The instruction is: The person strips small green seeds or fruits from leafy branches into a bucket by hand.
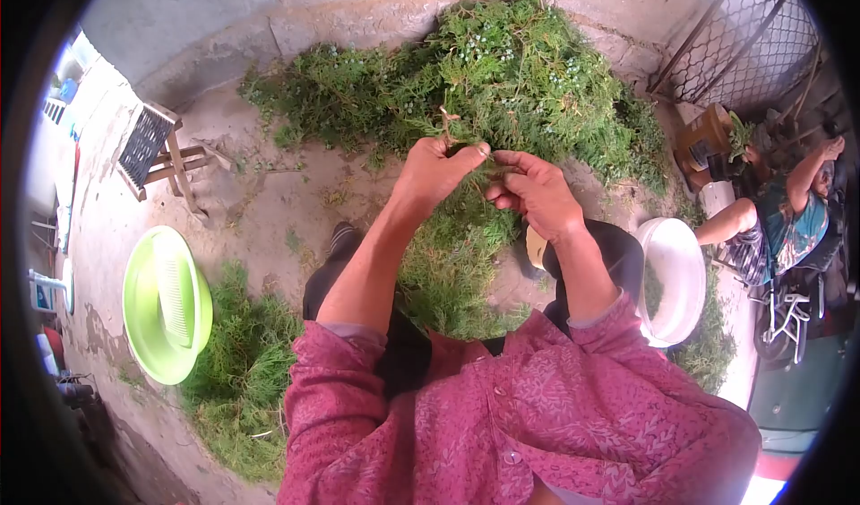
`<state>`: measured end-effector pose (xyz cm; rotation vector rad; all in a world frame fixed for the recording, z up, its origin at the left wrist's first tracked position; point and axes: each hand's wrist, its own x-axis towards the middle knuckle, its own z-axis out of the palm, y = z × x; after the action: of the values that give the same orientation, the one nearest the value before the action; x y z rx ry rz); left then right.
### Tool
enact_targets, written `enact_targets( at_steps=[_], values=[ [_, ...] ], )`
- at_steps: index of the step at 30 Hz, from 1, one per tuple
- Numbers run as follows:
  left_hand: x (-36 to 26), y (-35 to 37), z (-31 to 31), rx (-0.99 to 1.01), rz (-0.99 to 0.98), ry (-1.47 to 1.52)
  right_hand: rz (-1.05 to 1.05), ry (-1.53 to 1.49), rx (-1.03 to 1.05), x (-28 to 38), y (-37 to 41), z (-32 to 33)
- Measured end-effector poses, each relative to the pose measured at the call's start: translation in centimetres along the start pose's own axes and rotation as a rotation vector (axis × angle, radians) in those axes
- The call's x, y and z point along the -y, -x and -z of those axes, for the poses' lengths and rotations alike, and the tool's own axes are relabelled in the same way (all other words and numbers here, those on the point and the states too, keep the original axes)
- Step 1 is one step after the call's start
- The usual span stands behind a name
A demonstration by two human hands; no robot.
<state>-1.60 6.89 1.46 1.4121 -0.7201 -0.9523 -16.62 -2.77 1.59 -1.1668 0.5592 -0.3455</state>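
My left hand (435, 175) is closed around an evergreen twig, whose bare brown stem (448, 121) sticks up past the fingers. Close beside it, my right hand (543, 198) has its thumb and fingers pinched together at the green foliage of the twig; the exact grip is partly hidden. Just beyond both hands lies a big heap of evergreen branches (528, 66) with small pale berries. Below the hands, between my legs, loose green sprigs (452, 267) are spread on the floor.
At left stand a light green basin (134, 303) with a ridged insert and a small wooden stool (175, 160). More sprigs (242, 353) lie beside the basin. A white tub (685, 281) is at my right. Further right another person (788, 209) sits near a bucket (703, 138).
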Motion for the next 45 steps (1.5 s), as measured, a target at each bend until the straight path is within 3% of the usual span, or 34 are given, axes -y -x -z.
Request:
enact_targets(
  at_steps=[2,3,5,10,12,19,22,26,28,31,38,41,45],
  values=[
    [0.6,-0.1,-0.4,0.081,-0.051,0.044,0.169,0.325,-0.007,-0.1,0.2,-0.6],
    [0.8,-0.1,-0.7,0.161,-0.103,0.090,0.167,0.325,-0.007,-0.1,0.3,-0.9],
    [0.9,0.0,-0.8,0.202,-0.062,0.051,0.265,0.678,-0.054,-0.1,0.5,-1.4],
    [1.5,-0.4,-0.5,0.237,-0.011,-0.105,0.285,0.795,-0.050,-0.8,0.2,-1.3],
    [1.8,-0.6,-0.5,0.239,0.031,-0.278,0.448,1.036,-0.043,-1.2,0.0,-1.2],
    [1.5,-0.2,0.5,0.250,0.008,-0.069,0.417,0.983,0.013,-0.6,0.3,0.1],
    [0.9,0.1,1.1,0.214,-0.056,0.125,0.113,0.545,-0.124,0.8,1.1,0.6],
    [0.0,0.9,0.6,0.204,-0.008,0.086,0.100,0.436,-0.084,1.2,1.8,-0.1],
    [-0.7,1.2,0.2,0.270,0.053,0.127,0.396,0.885,-0.011,0.1,1.0,0.0],
    [0.2,1.0,-0.2,0.304,0.032,0.127,0.412,1.066,-0.020,0.0,0.9,-1.0],
    [0.5,0.7,-0.4,0.262,0.068,0.081,0.523,1.203,-0.006,-0.3,1.1,-1.6],
    [0.7,0.7,-0.4,0.260,0.062,0.054,0.438,1.061,0.028,-0.8,0.9,-1.4],
    [0.9,0.7,1.0,0.293,0.064,0.071,0.436,1.175,-0.012,0.6,1.8,-0.8]
  ],
)
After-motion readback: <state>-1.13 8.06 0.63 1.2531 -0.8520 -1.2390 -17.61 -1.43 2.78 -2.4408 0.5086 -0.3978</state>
